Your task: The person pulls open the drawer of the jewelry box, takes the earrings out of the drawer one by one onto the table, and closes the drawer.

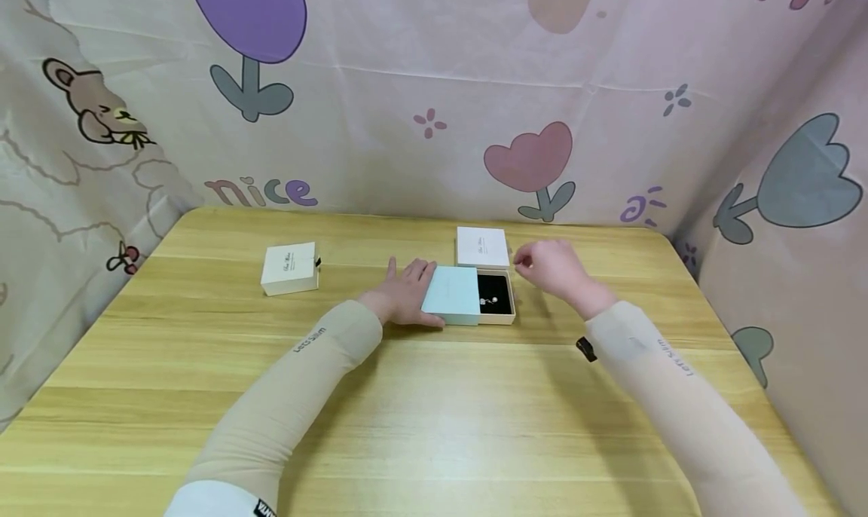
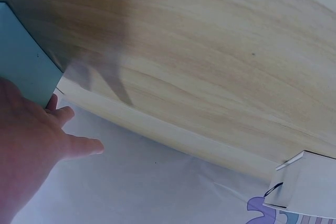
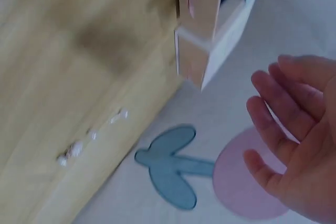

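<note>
A light blue drawer-style jewelry box (image 1: 450, 295) lies mid-table, its tray (image 1: 496, 319) pulled partway out to the right. Inside the tray, small shiny jewelry (image 1: 490, 301) rests on a black pad. My left hand (image 1: 407, 294) holds the box's left end, thumb along the near edge and fingers toward the far edge; some fingers spread away in the left wrist view. Just right of the tray, my right hand (image 1: 552, 267) hovers with loosely curled fingers and nothing visible in them. Small shiny jewelry pieces (image 3: 73, 150) lie on the table in the right wrist view.
A white box (image 1: 482, 247) with dark lettering lies right behind the blue one. Another white box (image 1: 289, 268) with a black ribbon tab sits farther left. Patterned cloth (image 1: 380, 125) hangs behind the wooden table (image 1: 434, 426) and at its sides.
</note>
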`<state>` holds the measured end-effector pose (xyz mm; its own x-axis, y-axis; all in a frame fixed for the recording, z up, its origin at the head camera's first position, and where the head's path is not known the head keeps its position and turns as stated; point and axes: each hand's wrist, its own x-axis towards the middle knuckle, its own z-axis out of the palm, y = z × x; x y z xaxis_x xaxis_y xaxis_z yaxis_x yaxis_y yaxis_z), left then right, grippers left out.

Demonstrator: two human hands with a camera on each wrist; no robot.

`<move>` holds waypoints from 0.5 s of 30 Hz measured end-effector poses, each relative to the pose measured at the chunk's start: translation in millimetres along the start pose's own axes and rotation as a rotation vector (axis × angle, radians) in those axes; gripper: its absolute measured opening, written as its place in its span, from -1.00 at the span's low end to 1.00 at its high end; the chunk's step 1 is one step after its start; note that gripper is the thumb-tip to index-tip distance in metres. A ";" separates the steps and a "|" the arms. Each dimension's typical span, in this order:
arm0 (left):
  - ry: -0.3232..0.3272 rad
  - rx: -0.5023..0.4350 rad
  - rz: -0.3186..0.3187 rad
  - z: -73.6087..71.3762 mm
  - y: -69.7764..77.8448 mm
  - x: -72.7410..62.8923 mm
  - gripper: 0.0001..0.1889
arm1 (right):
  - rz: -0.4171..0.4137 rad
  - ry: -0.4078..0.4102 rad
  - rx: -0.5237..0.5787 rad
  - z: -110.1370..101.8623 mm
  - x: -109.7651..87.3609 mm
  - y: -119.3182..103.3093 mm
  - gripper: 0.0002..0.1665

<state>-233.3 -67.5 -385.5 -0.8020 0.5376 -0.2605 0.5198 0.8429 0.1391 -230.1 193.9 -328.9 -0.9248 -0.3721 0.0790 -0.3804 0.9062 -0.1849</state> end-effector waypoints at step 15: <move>-0.009 0.005 -0.001 -1.6 0.6 -1.0 0.18 | -0.122 -0.184 -0.047 35.5 -2.7 -24.9 -0.74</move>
<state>-232.6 -67.4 -383.5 -0.7999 0.5362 -0.2695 0.5201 0.8435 0.1344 -218.2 165.2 -359.3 -0.8587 -0.5056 -0.0833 -0.4925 0.8592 -0.1387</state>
